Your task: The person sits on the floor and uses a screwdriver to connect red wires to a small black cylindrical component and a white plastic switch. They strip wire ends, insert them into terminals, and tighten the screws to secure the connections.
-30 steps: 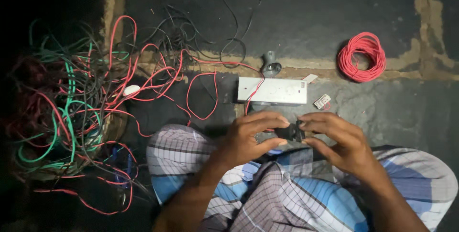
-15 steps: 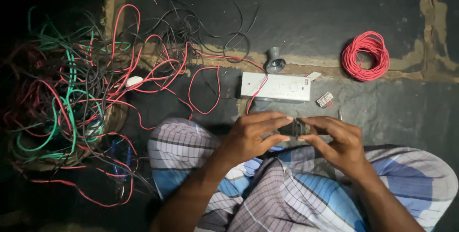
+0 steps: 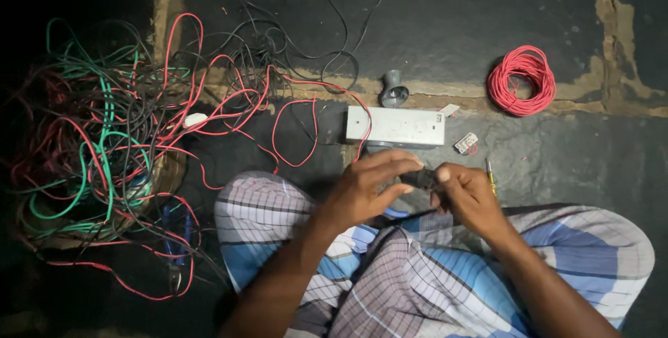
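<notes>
Your legs, in a checked cloth [image 3: 417,275], fill the near edge of the view, and both forearms run up over it to meet just above the lap.

Your left hand [image 3: 365,188] and right hand [image 3: 470,195] close from opposite sides on one small black part [image 3: 426,178]. It sits between the two sets of fingertips, touching both, level with the far edge of the cloth. Left fingers [image 3: 390,164] are curled, the thumb below and the index over the top, pinching the part's left end. Right fingers are folded tight round its right end. The part is mostly hidden, and its kind cannot be told. What shows of it lies roughly left to right, so its long axis runs from one hand to the other. Neither hand is nearer; the grip is shared.

Just beside your right hand, a slim yellow-tipped tool [image 3: 490,174] lies on the floor, pointing away from you.

Beyond the hands, apart from them, a white box [image 3: 395,126] lies lengthwise across the view, with a red wire [image 3: 296,136] looping to it. A small white piece [image 3: 465,143] rests near its right end and a grey fitting [image 3: 394,91] just behind it.

Far right lies a red coil [image 3: 520,80]. Far left is a tangle of wires [image 3: 104,143], with blue-handled pliers [image 3: 174,240] at its near edge.
</notes>
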